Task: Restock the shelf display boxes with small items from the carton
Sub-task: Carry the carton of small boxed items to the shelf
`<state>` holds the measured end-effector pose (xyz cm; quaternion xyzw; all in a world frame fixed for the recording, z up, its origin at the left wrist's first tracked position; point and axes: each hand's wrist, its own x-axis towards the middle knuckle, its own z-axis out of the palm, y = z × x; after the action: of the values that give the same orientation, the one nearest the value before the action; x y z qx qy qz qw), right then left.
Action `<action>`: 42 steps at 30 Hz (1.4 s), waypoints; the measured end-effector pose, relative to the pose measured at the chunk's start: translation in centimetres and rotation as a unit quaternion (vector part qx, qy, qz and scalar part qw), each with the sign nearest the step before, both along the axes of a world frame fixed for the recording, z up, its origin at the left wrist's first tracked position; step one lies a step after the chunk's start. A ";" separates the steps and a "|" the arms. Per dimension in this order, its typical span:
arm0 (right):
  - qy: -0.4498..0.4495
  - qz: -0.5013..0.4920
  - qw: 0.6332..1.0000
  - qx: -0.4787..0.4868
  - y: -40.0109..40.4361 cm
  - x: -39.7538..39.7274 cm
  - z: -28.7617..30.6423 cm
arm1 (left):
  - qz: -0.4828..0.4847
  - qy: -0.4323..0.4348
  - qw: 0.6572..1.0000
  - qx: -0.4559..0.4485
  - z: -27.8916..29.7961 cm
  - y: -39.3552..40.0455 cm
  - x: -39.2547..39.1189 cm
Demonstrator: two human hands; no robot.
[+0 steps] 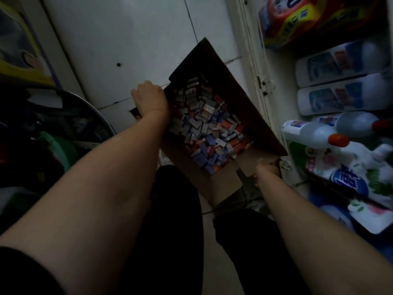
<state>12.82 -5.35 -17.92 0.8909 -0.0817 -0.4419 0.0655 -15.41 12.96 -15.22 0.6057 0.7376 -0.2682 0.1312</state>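
We are looking down at a cardboard carton that sits tilted on a pale tiled floor, its flaps standing open. Inside it lies a loose heap of small packets, grey, blue and red, filling the bottom from the far corner down toward the near flap.

Our left hand is at the carton's left wall, knuckles up, with the fingers curled over the top edge of that wall so that they grip it; the fingertips themselves are hidden behind the cardboard. The packets begin just to the right of these fingers, inside the wall they hold.

Our right hand is at the near right corner of the carton, where the low flap meets the tall dark side. Its fingers seem to close on the cardboard edge, but the hand is blurred and partly hidden, so we cannot tell how firmly. The heap of packets lies up and to the left of these fingers.

To the right of the right hand stand shelves with white bottles with red caps and soft printed bags. Left of the left hand is a dark round basin. Our dark trousers show below the carton.
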 end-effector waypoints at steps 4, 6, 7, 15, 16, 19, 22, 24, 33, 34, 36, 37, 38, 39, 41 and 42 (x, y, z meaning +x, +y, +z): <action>-0.028 0.048 0.998 -0.001 0.9 -0.2 -0.9 | 0.040 -0.031 0.999 0.015 -1.8 -0.7 -1.2; -0.023 0.082 0.996 0.029 1.7 -1.5 1.3 | 0.047 -0.058 0.997 0.026 -1.9 -1.2 -1.2; -0.039 0.113 0.992 0.041 1.8 -1.8 1.8 | 0.054 -0.069 0.996 0.029 -1.7 -1.3 -1.3; -0.068 0.206 0.974 0.058 4.1 -3.6 10.8 | 0.087 -0.096 0.991 0.030 6.2 -0.2 -3.2; -0.066 0.209 0.973 0.066 4.5 -3.8 12.4 | 0.089 -0.102 0.990 0.033 8.1 0.4 -3.3; -0.058 0.192 0.975 0.093 5.6 -4.9 18.6 | 0.092 -0.109 0.989 0.045 14.8 2.0 -3.6; -0.048 0.171 0.977 0.114 6.9 -5.4 26.6 | 0.087 -0.121 0.986 0.069 23.2 3.6 -3.9; -0.044 0.156 0.980 0.117 8.1 -5.2 32.2 | 0.079 -0.126 0.985 0.084 29.2 5.2 -4.0; -0.060 0.060 0.984 0.158 16.2 -7.8 52.4 | 0.017 -0.121 0.977 0.176 52.5 16.2 -4.8; -0.058 0.057 0.984 0.160 17.4 -8.2 53.7 | 0.007 -0.116 0.975 0.188 54.6 17.8 -4.8; -0.034 0.023 0.983 0.177 20.4 -8.6 56.0 | -0.009 -0.110 0.973 0.203 58.3 21.4 -4.6; -0.021 0.008 0.981 0.191 22.0 -8.7 56.8 | -0.014 -0.110 0.972 0.207 59.8 23.1 -4.5; 0.000 0.009 0.979 0.201 23.5 -8.8 57.2 | -0.024 -0.105 0.972 0.207 61.0 25.0 -4.5; 0.018 0.015 0.976 0.215 25.2 -9.0 57.8 | -0.030 -0.098 0.973 0.209 62.2 26.7 -4.4; 0.033 0.016 0.971 0.235 28.7 -9.3 58.0 | -0.036 -0.089 0.971 0.218 64.0 30.1 -4.6; 0.040 0.026 0.970 0.239 30.6 -9.3 57.7 | -0.044 -0.078 0.970 0.224 64.8 31.8 -4.6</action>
<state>3.47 25.25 39.77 0.8642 0.0522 -0.4819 -0.1350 -20.06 44.79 49.56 0.6705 0.7390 -0.0536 0.0370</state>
